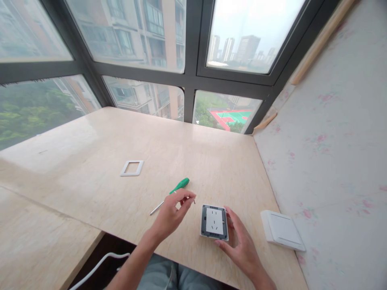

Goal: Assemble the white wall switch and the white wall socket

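Note:
My left hand (171, 212) is closed in a pinch, with a small thin screw (194, 201) poking out below the fingertips. It hovers just left of a wall socket (214, 222), whose white face sits in a dark grey frame on a white box. One screw head shows at the right side of that frame. My right hand (242, 243) grips the socket from its right and near edges. Partly behind my left hand lies a screwdriver (182, 183) with a green handle, its metal shaft pointing left toward me.
A white square cover frame (132, 168) lies on the marble-look counter (90, 161), left of the screwdriver. On the right, a white switch (284, 229) rests by the flowered wall. Windows border the far side. A white cable (102, 259) hangs in the dark gap below the near edge.

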Motion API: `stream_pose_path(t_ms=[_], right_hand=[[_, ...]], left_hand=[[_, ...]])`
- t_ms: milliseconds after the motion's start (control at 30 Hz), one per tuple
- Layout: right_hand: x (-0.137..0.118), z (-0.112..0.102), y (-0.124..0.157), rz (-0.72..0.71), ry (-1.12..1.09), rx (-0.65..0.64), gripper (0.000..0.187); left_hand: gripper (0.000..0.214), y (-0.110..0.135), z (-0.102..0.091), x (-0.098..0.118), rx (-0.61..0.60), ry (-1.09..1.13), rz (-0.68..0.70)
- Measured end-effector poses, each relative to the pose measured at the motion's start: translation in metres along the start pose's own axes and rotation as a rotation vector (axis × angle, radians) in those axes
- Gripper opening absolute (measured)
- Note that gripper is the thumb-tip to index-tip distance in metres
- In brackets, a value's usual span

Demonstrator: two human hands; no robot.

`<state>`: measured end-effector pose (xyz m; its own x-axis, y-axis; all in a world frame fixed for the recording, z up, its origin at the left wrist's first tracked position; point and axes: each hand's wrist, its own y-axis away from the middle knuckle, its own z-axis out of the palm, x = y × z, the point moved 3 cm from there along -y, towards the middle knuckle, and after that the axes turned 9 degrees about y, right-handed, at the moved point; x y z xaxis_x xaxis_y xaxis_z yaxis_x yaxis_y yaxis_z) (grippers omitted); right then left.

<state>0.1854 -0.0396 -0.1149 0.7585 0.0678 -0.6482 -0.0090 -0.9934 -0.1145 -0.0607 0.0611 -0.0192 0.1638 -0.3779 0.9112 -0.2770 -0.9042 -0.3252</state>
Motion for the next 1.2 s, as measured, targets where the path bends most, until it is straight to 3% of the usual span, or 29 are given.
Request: stream_pose_path(t_ms=[200,367,533,700,933,1200], right_hand=[[-0.004,-0.002,-0.001,0.009,-0.008,-0.013,0.087],[-0.006,-0.004,-0.001,-0.009,-0.013,-0.015,0.090],[-0.008,-0.007,-0.001,-0.063,0.013,-0.008,0.093],[-0.013,-0.011,0.000,-0.160,0.067,-0.003,0.085],[-0.015,-0.013,-0.001,-0.165,0.076,-0.007,0.073],[-0.014,-0.013,-0.001,-0.163,0.083,0.015,0.078]], left_hand=[[0.020,0.010,0.032,-0.003,-0.063,0.038,-0.013],[0.016,0.017,0.045,-0.010,-0.097,0.074,0.011],[0.014,0.021,0.045,-0.014,-0.112,0.060,0.049],[0.014,0.023,0.044,-0.016,-0.129,0.044,0.090],[0.015,0.026,0.047,-0.023,-0.184,0.000,0.112],[0.016,0.029,0.047,-0.027,-0.213,-0.069,0.186]])
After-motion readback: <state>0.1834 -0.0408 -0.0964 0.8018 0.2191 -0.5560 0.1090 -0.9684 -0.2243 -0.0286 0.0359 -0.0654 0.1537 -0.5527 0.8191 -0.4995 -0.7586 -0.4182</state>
